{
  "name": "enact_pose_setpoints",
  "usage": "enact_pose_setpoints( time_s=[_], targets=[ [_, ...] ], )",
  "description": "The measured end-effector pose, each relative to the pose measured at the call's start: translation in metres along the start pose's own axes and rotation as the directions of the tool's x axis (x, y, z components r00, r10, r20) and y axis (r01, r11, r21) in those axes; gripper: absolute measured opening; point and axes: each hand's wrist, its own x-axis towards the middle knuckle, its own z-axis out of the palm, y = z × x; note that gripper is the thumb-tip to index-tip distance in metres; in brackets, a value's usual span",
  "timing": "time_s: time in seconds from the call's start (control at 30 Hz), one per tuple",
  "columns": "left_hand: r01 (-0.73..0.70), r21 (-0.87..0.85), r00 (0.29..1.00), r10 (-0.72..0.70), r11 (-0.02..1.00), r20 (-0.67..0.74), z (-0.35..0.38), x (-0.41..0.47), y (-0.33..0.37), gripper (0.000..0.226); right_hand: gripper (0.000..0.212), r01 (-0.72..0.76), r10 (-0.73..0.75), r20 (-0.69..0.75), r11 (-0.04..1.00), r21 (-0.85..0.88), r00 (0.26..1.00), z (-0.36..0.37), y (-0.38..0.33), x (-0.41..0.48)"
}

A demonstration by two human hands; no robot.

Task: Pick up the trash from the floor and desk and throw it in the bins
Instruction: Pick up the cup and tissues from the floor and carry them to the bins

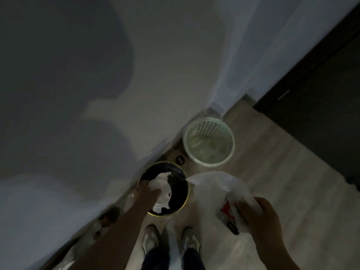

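Nearest are two shoes (151,241) on the wooden floor (272,162), toes pointing at the bins.

The right hand (261,221) is at the lower right, its fingers curled tight around the gathered top of a clear bag (212,190). Inside the bag is a red and black packet (227,210). Anything else in there is too blurred to make out.

The left hand (147,193) reaches over the black bin (180,193), fingers closed on a crumpled white paper (162,184). The paper hangs over the bin's mouth. Its lower end may already lie inside the bin, but I cannot tell. The inside of the bin is dark otherwise.

Just beyond the black bin's far rim, a small black thing (179,159) lies on the floor beside the skirting.

Farther on, near the room's corner, stands a pale bin (208,127) with a perforated wall. Something pale and crinkled (perhaps a liner) sits in its bottom.

Both bins stand along the foot of the wall (116,75). A dark door (321,94) is at the far right.
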Motion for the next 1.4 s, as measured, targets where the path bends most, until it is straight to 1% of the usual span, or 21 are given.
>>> enact_pose_setpoints(
  time_s=[0.13,0.2,0.27,0.33,0.43,0.53,0.6,0.67,0.73,0.87,0.9,1.0,1.07,1.1,1.17,1.27,1.33,1.4],
  targets=[
    [0.009,-0.003,1.0,-0.009,1.0,0.006,0.019,0.022,-0.004,0.052,0.015,-0.006,0.006,0.041,1.0,0.004,0.999,0.014,0.011,0.017],
    [-0.007,-0.013,1.0,0.008,1.0,0.018,0.025,0.033,-0.006,0.059,0.013,0.0,-0.001,0.079,1.0,0.017,0.997,0.019,0.017,0.022],
    [-0.033,-0.009,0.999,0.033,0.999,0.031,0.028,0.042,-0.009,0.065,0.012,-0.005,-0.001,0.151,0.999,0.037,0.989,0.023,0.021,0.024],
    [-0.062,0.012,0.998,0.061,0.998,0.022,0.028,0.049,-0.012,0.067,0.011,-0.011,0.003,0.168,0.999,0.049,0.986,0.028,0.023,0.027],
    [-0.096,0.067,0.995,0.096,0.993,0.004,0.024,0.053,-0.019,0.056,0.014,0.029,-0.023,0.136,0.999,-0.038,0.99,0.038,0.023,0.034],
    [-0.074,0.116,0.997,0.076,0.99,-0.006,0.016,0.052,-0.028,0.045,0.018,-0.009,0.018,0.229,0.999,-0.039,0.973,0.055,0.024,0.038],
    [-0.081,0.147,0.996,0.084,0.986,-0.015,0.011,0.05,-0.037,0.037,0.017,-0.005,0.026,0.251,0.997,-0.081,0.968,0.07,0.026,0.041],
    [-0.12,0.232,0.992,0.122,0.965,0.005,0.004,0.045,-0.047,0.031,0.016,0.025,0.01,0.226,0.988,-0.151,0.974,0.089,0.027,0.045],
    [-0.164,0.294,0.986,0.162,0.942,0.032,-0.004,0.04,-0.056,0.03,0.019,0.047,-0.003,0.203,0.976,-0.212,0.979,0.114,0.029,0.047],
    [-0.253,0.39,0.967,0.239,0.885,0.086,-0.02,0.033,-0.074,0.028,0.018,-0.034,0.088,0.215,0.969,-0.243,0.973,0.165,0.031,0.046],
    [-0.272,0.424,0.962,0.253,0.864,0.103,-0.024,0.031,-0.078,0.028,0.021,-0.04,0.102,0.231,0.965,-0.259,0.968,0.175,0.031,0.045],
    [-0.307,0.447,0.951,0.283,0.84,0.122,-0.035,0.029,-0.085,0.028,0.047,0.054,0.053,0.337,0.951,-0.303,0.94,0.203,0.026,0.041],
    [-0.32,0.444,0.947,0.295,0.837,0.127,-0.043,0.029,-0.088,0.03,0.059,0.102,0.053,0.382,0.922,-0.373,0.923,0.215,0.022,0.038],
    [-0.329,0.458,0.944,0.303,0.826,0.13,-0.047,0.029,-0.089,0.03,0.06,0.128,0.052,0.402,0.904,-0.409,0.914,0.218,0.019,0.035],
    [-0.358,0.474,0.932,0.337,0.805,0.132,-0.054,0.026,-0.092,0.029,0.054,0.237,0.016,0.453,0.836,-0.496,0.891,0.219,0.014,0.03],
    [-0.39,0.505,0.917,0.374,0.77,0.138,-0.064,0.015,-0.091,0.029,0.045,0.455,-0.066,0.563,0.669,-0.588,0.824,0.209,0.004,0.018],
    [-0.409,0.532,0.906,0.398,0.741,0.143,-0.071,0.003,-0.085,0.031,0.042,0.587,-0.118,0.637,0.541,-0.602,0.762,0.196,-0.006,0.009],
    [-0.42,0.57,0.897,0.418,0.707,0.143,-0.08,-0.014,-0.077,0.033,0.039,0.673,-0.149,0.69,0.435,-0.597,0.708,0.181,-0.019,-0.003]
  ],
)
